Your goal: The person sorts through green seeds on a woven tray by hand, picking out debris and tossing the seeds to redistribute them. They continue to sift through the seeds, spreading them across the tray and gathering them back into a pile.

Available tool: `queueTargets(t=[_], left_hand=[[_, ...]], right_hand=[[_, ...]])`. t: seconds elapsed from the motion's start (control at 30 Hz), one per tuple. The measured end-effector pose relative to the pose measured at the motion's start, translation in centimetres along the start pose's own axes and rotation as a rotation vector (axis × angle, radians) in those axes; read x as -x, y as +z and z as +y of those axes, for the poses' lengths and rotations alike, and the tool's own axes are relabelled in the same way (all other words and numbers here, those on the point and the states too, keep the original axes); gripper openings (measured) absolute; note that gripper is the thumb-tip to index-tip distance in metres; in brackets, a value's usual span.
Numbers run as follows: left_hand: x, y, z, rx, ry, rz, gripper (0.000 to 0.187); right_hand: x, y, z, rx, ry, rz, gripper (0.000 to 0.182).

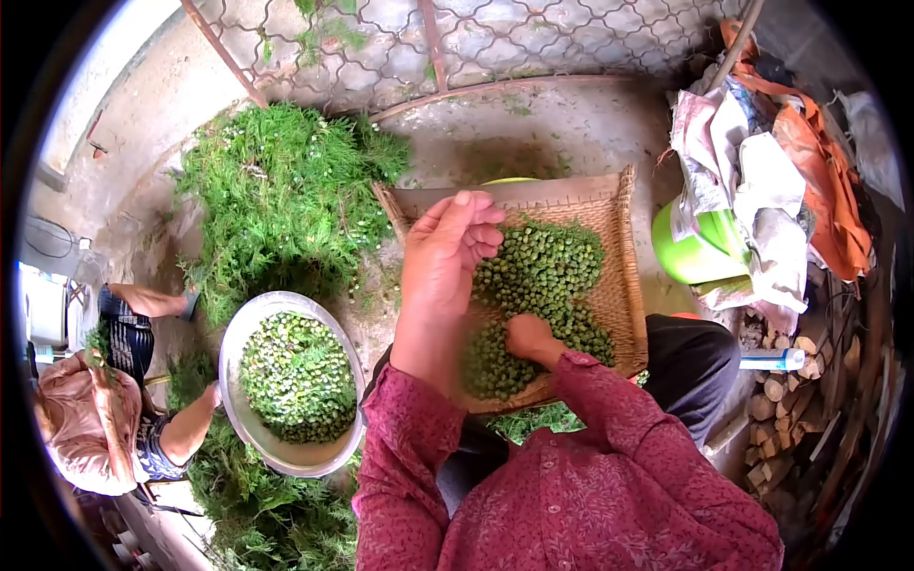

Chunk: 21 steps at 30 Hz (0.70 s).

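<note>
A woven wicker winnowing tray [624,276] rests across my lap, holding a spread of small round green cones [547,257]. My left hand [452,243] is raised above the tray's left side, its fingers curled in and the thumb against them. Whatever may be inside that closed hand is hidden. Down in the tray, my right hand [531,339] is closed against the cones. Its fingertips are hidden among them. Left of my knees stands a metal basin [228,366] filled with more green cones and bits of leaf.
Heaps of feathery green branches [276,200] lie on the floor at left. Another person [95,419] sits beyond the basin, a hand near its rim. On the right are a lime-green tub [681,247], sacks [771,176] and stacked firewood [776,409]. Wire mesh [533,38] stands behind.
</note>
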<state>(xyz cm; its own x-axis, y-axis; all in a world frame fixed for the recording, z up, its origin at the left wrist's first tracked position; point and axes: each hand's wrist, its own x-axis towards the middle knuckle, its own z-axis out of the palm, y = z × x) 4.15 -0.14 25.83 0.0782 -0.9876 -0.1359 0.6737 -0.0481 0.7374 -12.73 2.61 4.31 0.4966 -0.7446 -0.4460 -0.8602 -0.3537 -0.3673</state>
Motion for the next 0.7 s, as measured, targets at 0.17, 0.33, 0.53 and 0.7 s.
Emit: queueTargets(t=[0.17, 0.33, 0.53, 0.7], left_hand=[[0.0, 0.0, 0.1, -0.003, 0.013, 0.009, 0.025], [-0.1, 0.1, -0.3, -0.006, 0.006, 0.005, 0.025], [-0.1, 0.2, -0.6, -0.016, -0.002, 0.003, 0.026], [-0.1, 0.1, -0.3, -0.009, 0.002, -0.007, 0.026]], right_hand=[[2.3, -4.8, 3.9, -0.656, 0.148, -0.220, 0.022], [4.9, -6.6, 6.3, -0.880, 0.169, -0.163, 0.024], [3.3, -4.3, 5.9, -0.249, -0.060, 0.001, 0.015], [2.0, -2.5, 5.0, -0.081, -0.009, -0.009, 0.013]])
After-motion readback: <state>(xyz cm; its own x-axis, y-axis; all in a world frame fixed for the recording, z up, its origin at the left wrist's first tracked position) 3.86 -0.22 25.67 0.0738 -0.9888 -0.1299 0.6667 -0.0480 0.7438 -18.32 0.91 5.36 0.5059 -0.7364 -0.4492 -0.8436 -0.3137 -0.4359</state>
